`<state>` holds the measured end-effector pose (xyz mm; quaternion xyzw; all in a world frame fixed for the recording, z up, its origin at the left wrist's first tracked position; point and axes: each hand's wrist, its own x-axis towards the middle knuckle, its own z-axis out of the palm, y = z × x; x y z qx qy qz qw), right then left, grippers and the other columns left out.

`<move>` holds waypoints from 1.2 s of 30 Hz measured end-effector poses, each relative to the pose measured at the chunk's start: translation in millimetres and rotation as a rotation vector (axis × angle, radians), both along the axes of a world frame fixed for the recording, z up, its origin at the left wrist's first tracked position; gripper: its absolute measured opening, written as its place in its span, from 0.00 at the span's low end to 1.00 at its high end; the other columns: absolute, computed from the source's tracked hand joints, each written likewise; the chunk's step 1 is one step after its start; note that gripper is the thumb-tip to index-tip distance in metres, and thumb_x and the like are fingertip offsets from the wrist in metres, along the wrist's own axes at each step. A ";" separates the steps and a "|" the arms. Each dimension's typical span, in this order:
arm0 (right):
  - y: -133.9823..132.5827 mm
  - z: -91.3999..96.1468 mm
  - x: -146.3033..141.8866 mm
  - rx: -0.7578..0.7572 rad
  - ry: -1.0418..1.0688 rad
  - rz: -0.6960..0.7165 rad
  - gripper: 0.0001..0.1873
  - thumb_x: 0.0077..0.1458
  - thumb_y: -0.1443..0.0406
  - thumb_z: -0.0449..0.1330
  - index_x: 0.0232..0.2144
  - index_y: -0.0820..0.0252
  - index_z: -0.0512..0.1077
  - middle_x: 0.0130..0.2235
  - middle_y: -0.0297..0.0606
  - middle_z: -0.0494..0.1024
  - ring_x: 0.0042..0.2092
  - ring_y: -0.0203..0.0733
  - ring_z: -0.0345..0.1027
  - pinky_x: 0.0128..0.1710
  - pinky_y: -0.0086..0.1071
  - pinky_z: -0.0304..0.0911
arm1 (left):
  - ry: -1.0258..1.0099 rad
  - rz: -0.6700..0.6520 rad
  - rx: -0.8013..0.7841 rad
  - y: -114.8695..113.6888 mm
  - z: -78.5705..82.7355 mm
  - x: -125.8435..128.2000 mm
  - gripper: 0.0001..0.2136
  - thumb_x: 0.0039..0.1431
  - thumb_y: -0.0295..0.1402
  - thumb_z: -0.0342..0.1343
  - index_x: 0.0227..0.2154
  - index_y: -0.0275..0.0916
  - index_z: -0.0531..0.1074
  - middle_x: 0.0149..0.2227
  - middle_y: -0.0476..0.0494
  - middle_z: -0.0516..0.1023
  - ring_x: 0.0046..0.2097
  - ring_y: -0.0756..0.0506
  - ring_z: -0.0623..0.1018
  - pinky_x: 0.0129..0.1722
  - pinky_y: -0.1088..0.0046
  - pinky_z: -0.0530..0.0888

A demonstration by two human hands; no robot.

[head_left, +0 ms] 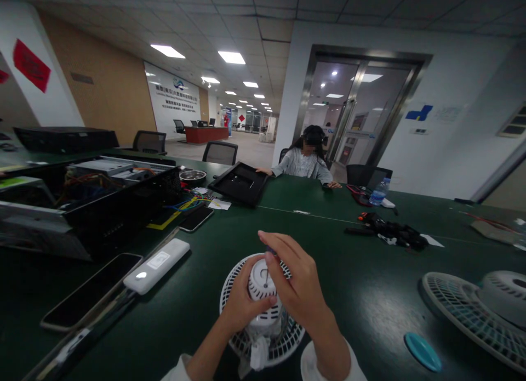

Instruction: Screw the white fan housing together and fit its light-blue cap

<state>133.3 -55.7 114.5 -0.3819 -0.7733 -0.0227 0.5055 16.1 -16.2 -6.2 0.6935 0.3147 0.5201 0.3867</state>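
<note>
A small white fan lies in front of me, its round grille (292,345) flat on the table and its slotted motor housing (259,272) pointing up. My left hand (242,301) wraps round the housing from the left, thumb across its front. Over the top of the housing, my right hand (298,277) curls its fingers inward. A small dark bit shows between those fingers, mostly hidden, and I cannot make out what it is. Below the housing sits a white bracket-like part (259,352). A turquoise disc (423,351) lies to the right.
Another fan grille (452,301) lies at far right. At left are an open computer case (123,205), a white power bank (158,265) and phones (92,290). Across the table sits a person (306,159) near a black panel (240,183), a water bottle (380,192) and black gear (394,230).
</note>
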 end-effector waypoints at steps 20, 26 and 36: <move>-2.1 -2.1 -1.6 0.118 -0.021 -0.042 0.13 0.55 0.72 0.53 0.42 0.61 0.71 0.36 0.40 0.75 0.37 0.38 0.69 0.35 0.33 0.68 | -0.002 0.006 0.019 -1.3 2.5 0.4 0.31 0.42 0.39 0.63 0.51 0.38 0.62 0.50 0.38 0.70 0.51 0.36 0.70 0.52 0.56 0.66; -3.4 -0.4 -2.3 0.076 -0.032 -0.042 0.18 0.57 0.71 0.49 0.48 0.58 0.68 0.41 0.42 0.74 0.43 0.40 0.68 0.40 0.36 0.68 | 0.014 0.001 0.024 -0.6 0.4 -0.3 0.31 0.42 0.39 0.63 0.51 0.39 0.61 0.50 0.38 0.69 0.51 0.36 0.70 0.52 0.57 0.66; -2.2 -0.8 -4.5 0.131 -0.056 -0.142 0.07 0.56 0.68 0.54 0.36 0.62 0.72 0.31 0.40 0.73 0.34 0.40 0.67 0.31 0.34 0.67 | 0.022 0.022 -0.004 -0.3 -3.8 1.6 0.31 0.43 0.38 0.62 0.51 0.37 0.61 0.50 0.37 0.70 0.51 0.36 0.70 0.52 0.55 0.66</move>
